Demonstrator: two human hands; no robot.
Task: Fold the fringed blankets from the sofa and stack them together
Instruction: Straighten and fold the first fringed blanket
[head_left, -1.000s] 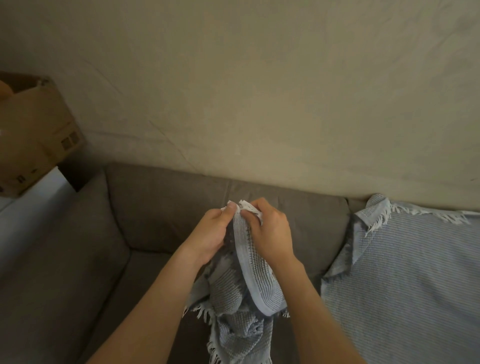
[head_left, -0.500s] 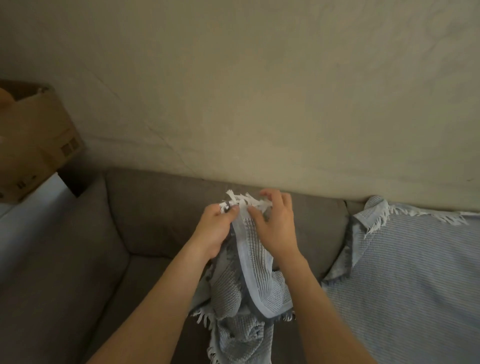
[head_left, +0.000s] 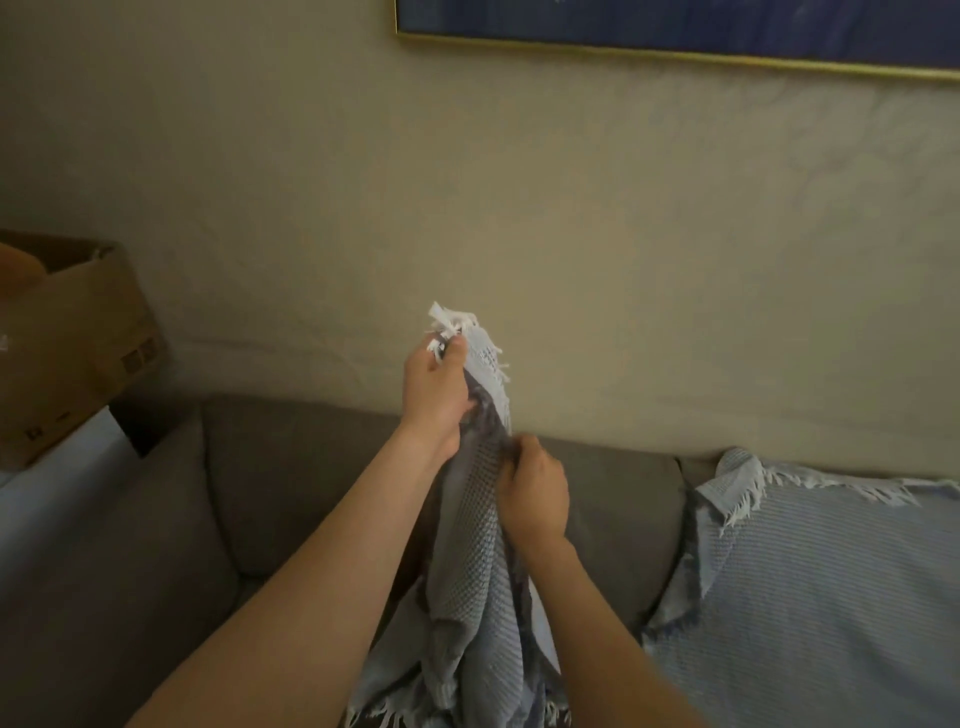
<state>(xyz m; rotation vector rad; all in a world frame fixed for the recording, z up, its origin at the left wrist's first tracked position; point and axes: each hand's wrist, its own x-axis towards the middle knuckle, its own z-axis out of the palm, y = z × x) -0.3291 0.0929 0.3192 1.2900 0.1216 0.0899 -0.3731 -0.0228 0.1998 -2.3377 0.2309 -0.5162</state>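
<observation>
Since the earlier frame the left hand (head_left: 435, 387) has risen with the fringed corner, and the right hand (head_left: 532, 488) has dropped away from it, down along the edge. Both were together at that corner before. The view has also tipped up, so a picture (head_left: 675, 31) on the wall now shows.

The left hand is clenched round the corner of the blanket (head_left: 470, 577), with white fringe (head_left: 452, 319) sticking up above its fingers. The right hand grips the bunched cloth lower down; which layer or hem it has cannot be told. The blanket hangs between the forearms in a twisted rope above the sofa (head_left: 311, 467), its lower fringe trailing at the bottom of the view. A second blanket (head_left: 810, 582) lies spread over the sofa's right side, well apart from the hands, still unfolded. A box (head_left: 72, 343) sits off to the left.

The likely trouble is the right hand losing the hem as it runs along. With the cloth so bunched, it could stray onto an inner fold and reach the wrong corner, leaving a skewed fold. The hanging weight also pulls on the left hand's grip, which seems to be mostly on loose fringe, so the corner might slip out. The trailing end could drag or snag on the seat.
</observation>
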